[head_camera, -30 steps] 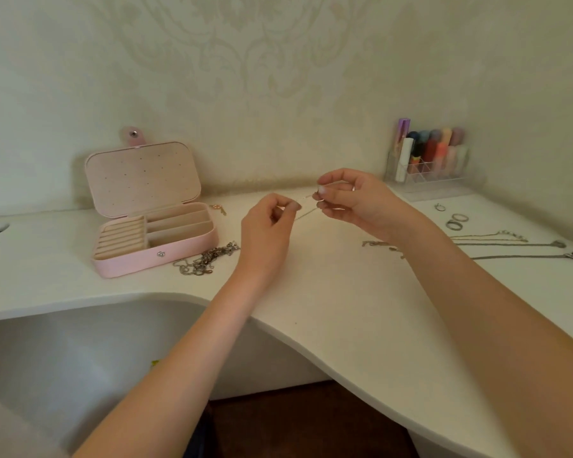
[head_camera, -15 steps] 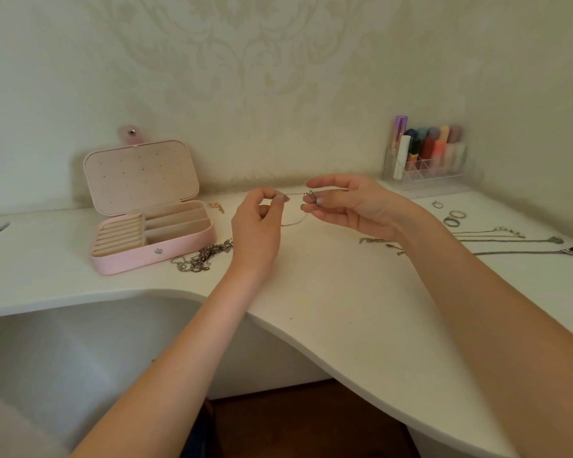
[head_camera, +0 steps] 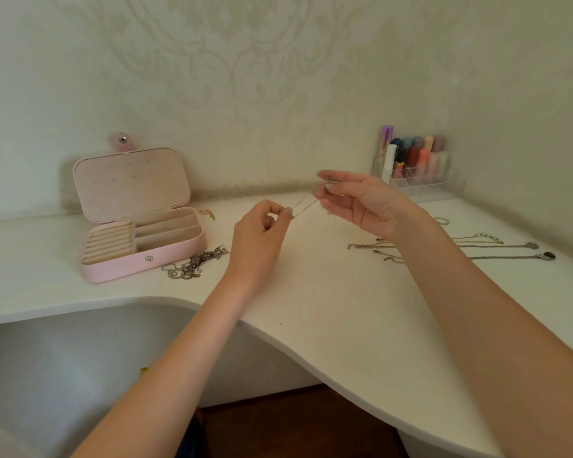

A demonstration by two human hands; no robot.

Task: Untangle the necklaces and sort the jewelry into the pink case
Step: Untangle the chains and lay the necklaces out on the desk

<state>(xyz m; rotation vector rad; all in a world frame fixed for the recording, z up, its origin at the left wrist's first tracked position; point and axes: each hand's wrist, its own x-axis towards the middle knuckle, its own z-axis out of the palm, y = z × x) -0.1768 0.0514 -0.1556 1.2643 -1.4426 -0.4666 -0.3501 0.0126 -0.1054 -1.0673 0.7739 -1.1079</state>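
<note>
A thin gold chain (head_camera: pixel 304 204) is stretched in the air between my two hands above the white desk (head_camera: pixel 328 309). My left hand (head_camera: pixel 262 236) pinches its lower end, and my right hand (head_camera: pixel 358 201) pinches the upper end near a small clasp or charm. The pink case (head_camera: pixel 139 259) stands open at the left, its compartments showing nothing inside. A tangled silver chain heap (head_camera: pixel 196 263) lies just right of the case. Several straightened necklaces (head_camera: pixel 477 247) lie on the desk at the right, partly hidden by my right forearm.
A small gold charm (head_camera: pixel 208 213) lies behind the case. Rings (head_camera: pixel 441 221) sit near the right wall. A clear organizer with cosmetic tubes (head_camera: pixel 414 163) stands in the back right corner. The desk edge curves inward toward me.
My hands have drawn apart, the right lifting up and to the right, so the thin chain now runs taut between them instead of hanging slack.
</note>
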